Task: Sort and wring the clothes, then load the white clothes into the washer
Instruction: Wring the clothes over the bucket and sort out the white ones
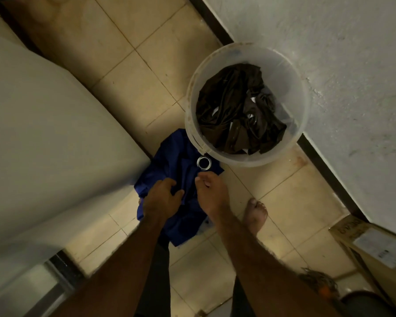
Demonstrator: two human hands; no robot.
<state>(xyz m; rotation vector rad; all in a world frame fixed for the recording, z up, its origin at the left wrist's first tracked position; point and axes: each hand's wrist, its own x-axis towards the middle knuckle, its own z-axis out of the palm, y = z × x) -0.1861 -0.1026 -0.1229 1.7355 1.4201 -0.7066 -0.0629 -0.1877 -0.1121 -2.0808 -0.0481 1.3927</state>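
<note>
1. My left grip (162,197) is clamped on the blue garment (169,156). The fingers are curled into a fold and the thumb presses in from the side.
2. My right grip (212,193) lies apart, with the fingers fairly straight. Their tips rest on the same garment at the edge nearest the bucket, and I see no cloth pinched between them.
3. The blue garment lies crumpled on the tiled floor (128,72). It sits against the corner of the white appliance (55,138) and reaches the foot of the translucent bucket (284,74).
4. A small silver ring (204,162) sits on the garment just beyond my right fingertips. I cannot tell whether it is sewn to the cloth or loose.
5. The bucket stands beside the wall and holds a heap of dark brown clothes (229,106). A few pale scraps show between the folds, too small to name.
6. I take the white appliance on my left for the washer. Its opening is out of view, so I cannot tell whether anything is loaded.
7. I judge the task to be in its early sorting stage.
   - One coloured piece is out of the bucket and set apart on the floor.
   - The dark heap is not yet gone through.
   - No white garment shows plainly anywhere.
   - Wringing and loading the whites appear to be left to do.
</note>
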